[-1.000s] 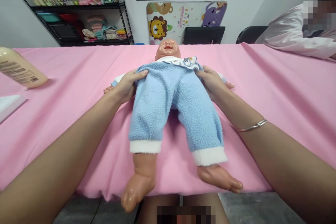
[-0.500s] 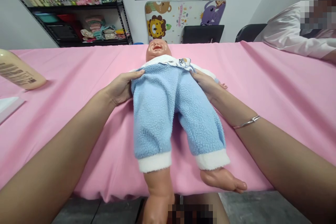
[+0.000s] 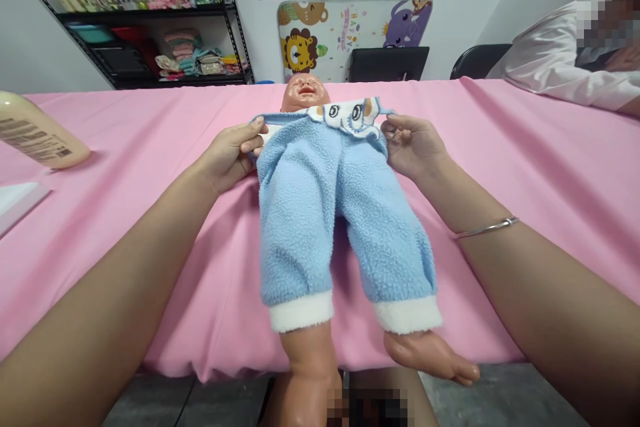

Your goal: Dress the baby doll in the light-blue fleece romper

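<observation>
A baby doll (image 3: 306, 91) lies on its back on the pink-covered table (image 3: 165, 213), head at the far side and bare feet over the near edge. Light blue fleece pants (image 3: 297, 233) with white cuffs cover its legs. My left hand (image 3: 230, 157) pinches the waistband at its left end. At the other end, my right hand (image 3: 413, 143) has the waistband between closed fingers. Stretched between them, the waistband is lifted off the doll's belly, with a white animal-face patch (image 3: 345, 117) at its front. The doll's arms are mostly hidden.
A beige bottle (image 3: 40, 133) and a white flat object (image 3: 20, 203) are at the left. Behind the table stand a black shelf (image 3: 145, 15) with folded cloths, a patterned board (image 3: 340, 20) and a dark monitor-like panel (image 3: 387, 65). A person's white sleeve (image 3: 545, 53) rests at the far right.
Both hands have gone from lying along the doll's hips to gripping the waistband, which is now pulled outward and up. My right hand has turned and risen. The pants sit slightly further right.
</observation>
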Available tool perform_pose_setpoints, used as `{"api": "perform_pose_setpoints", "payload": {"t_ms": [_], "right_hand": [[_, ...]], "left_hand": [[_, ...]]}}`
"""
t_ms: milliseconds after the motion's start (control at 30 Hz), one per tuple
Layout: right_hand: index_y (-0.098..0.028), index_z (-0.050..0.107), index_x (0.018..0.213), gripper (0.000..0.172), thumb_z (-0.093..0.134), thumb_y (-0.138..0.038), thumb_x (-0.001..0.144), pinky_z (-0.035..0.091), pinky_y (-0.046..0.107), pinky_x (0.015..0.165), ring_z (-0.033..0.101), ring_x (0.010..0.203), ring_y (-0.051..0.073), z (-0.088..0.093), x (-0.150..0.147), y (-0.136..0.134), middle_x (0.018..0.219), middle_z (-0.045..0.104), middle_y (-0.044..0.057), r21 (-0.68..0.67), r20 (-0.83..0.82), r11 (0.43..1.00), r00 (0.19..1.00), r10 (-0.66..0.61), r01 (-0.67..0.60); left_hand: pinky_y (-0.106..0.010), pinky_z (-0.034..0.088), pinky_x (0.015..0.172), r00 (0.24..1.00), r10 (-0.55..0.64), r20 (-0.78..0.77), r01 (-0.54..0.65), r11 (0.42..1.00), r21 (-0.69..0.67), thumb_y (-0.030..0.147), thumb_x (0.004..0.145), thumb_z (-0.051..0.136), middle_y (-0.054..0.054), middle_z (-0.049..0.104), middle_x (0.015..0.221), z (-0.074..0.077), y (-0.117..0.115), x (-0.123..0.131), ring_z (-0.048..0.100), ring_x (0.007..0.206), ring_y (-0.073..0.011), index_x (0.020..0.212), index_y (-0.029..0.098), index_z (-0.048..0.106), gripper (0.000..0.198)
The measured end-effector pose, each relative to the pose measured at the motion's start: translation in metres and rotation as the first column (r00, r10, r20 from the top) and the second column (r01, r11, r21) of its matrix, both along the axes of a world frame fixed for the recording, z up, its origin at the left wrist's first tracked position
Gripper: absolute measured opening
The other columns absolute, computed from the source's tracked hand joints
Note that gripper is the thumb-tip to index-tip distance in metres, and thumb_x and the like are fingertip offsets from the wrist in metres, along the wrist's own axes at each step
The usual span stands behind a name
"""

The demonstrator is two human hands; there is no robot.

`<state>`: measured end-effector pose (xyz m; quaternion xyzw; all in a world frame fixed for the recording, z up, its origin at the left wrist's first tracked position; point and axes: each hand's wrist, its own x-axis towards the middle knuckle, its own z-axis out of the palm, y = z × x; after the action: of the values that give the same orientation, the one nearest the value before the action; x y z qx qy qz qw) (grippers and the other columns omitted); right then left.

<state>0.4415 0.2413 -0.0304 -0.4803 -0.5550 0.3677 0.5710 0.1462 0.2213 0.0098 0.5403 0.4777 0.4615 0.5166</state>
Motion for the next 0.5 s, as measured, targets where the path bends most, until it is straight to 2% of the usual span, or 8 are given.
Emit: {"api": "perform_pose_setpoints", "payload": {"t_ms": [100,167,200,267,333,433,500], "right_hand": [[-0.020,0.049,0.085,0.015,0.058,-0.021,0.072,0.051,0.032,0.076,0.053,0.077,0.016,0.002,-0.001,-0.006,0.080,0.050,0.005,-0.131,-0.291,0.991,0.957,-0.004,-0.035],[-0.020,0.048,0.083,0.017,0.060,-0.016,0.071,0.049,0.030,0.073,0.051,0.073,0.014,0.000,-0.004,-0.009,0.078,0.049,0.003,-0.203,-0.341,0.978,0.940,-0.022,-0.050],[-0.019,0.048,0.083,0.018,0.060,-0.015,0.070,0.048,0.030,0.072,0.050,0.071,0.013,-0.002,-0.006,-0.009,0.078,0.049,0.002,-0.221,-0.341,0.974,0.939,-0.037,-0.042],[-0.018,0.049,0.083,0.019,0.061,-0.013,0.069,0.045,0.029,0.069,0.049,0.068,0.012,-0.004,-0.010,-0.011,0.077,0.050,0.001,-0.228,-0.322,0.974,0.944,-0.078,0.003],[-0.018,0.049,0.083,0.020,0.059,-0.010,0.068,0.043,0.028,0.067,0.048,0.065,0.011,-0.003,-0.013,-0.012,0.076,0.050,0.000,-0.217,-0.301,0.975,0.947,-0.114,0.048],[-0.018,0.050,0.081,0.020,0.053,-0.003,0.067,0.039,0.026,0.063,0.046,0.061,0.009,0.003,-0.019,-0.017,0.072,0.049,-0.001,-0.237,-0.305,0.966,0.937,-0.170,0.098],[-0.017,0.052,0.078,0.020,0.050,0.000,0.067,0.038,0.025,0.061,0.045,0.059,0.008,0.007,-0.023,-0.022,0.070,0.049,-0.001,-0.256,-0.314,0.960,0.930,-0.190,0.110]], "left_hand": [[-0.027,0.048,0.060,0.978,0.164,-0.131,-0.155,0.985,0.073,0.030,0.078,0.070,0.001,0.050,0.066,-0.002,0.002,0.001,0.052,0.059,-0.0133,0.085,0.021,0.052,0.022],[-0.030,0.051,0.071,0.918,0.296,-0.262,-0.232,0.940,0.249,0.020,0.070,0.074,-0.001,0.057,0.080,-0.005,0.001,0.002,0.058,0.074,-0.0174,0.089,0.021,0.051,0.031],[-0.032,0.051,0.079,0.883,0.350,-0.312,-0.232,0.905,0.357,0.016,0.067,0.075,-0.002,0.058,0.087,-0.006,0.000,0.003,0.059,0.085,-0.0204,0.088,0.022,0.051,0.032],[-0.036,0.045,0.095,0.831,0.401,-0.385,-0.151,0.830,0.538,0.012,0.068,0.071,-0.005,0.058,0.094,-0.005,-0.004,0.006,0.055,0.105,-0.0253,0.080,0.021,0.052,0.025],[-0.036,0.039,0.100,0.812,0.387,-0.436,-0.052,0.793,0.607,0.009,0.072,0.063,-0.005,0.057,0.090,-0.004,-0.008,0.010,0.052,0.107,-0.0260,0.071,0.022,0.053,0.016],[-0.034,0.042,0.091,0.790,0.335,-0.513,0.027,0.817,0.576,0.010,0.074,0.055,-0.004,0.057,0.080,-0.004,-0.013,0.016,0.055,0.089,-0.0224,0.073,0.021,0.059,0.012],[-0.033,0.044,0.087,0.781,0.302,-0.546,0.036,0.851,0.523,0.013,0.074,0.054,-0.004,0.061,0.082,-0.007,-0.014,0.019,0.055,0.083,-0.0209,0.079,0.020,0.064,0.013]]}}
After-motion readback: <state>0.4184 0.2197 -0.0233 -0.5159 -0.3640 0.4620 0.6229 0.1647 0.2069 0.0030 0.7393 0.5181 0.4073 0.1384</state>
